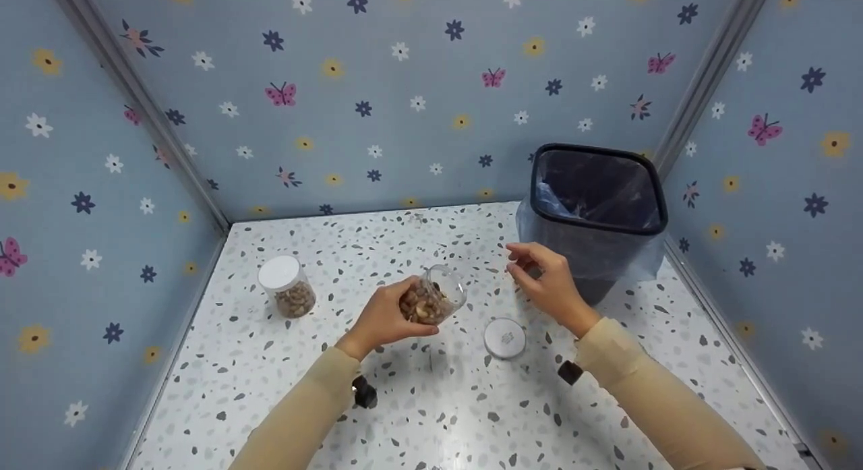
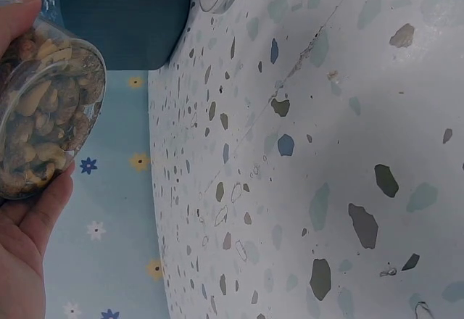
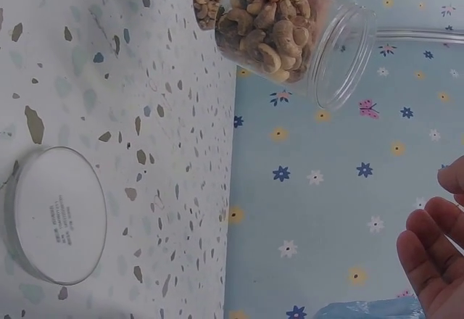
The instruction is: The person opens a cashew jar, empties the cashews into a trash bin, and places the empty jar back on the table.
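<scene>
My left hand (image 1: 383,319) grips a clear plastic jar (image 1: 431,304) of cashews, lidless and tilted with its mouth toward the right, above the table. In the right wrist view, nuts (image 3: 272,32) fill the jar's lower part and its open rim is bare. Beside the bin, my right hand (image 1: 553,284) hovers apart from the jar, its fingers loosely bent with nothing visible between them. On the table between the hands lies a round white lid (image 1: 504,338), with small print on its top.
A second jar (image 1: 288,286) of nuts with a white lid stands upright at the left. At the back right is a dark bin (image 1: 573,244) lined with a bluish bag. Flowered panels (image 1: 404,85) enclose the speckled table (image 1: 431,416) at the back and sides.
</scene>
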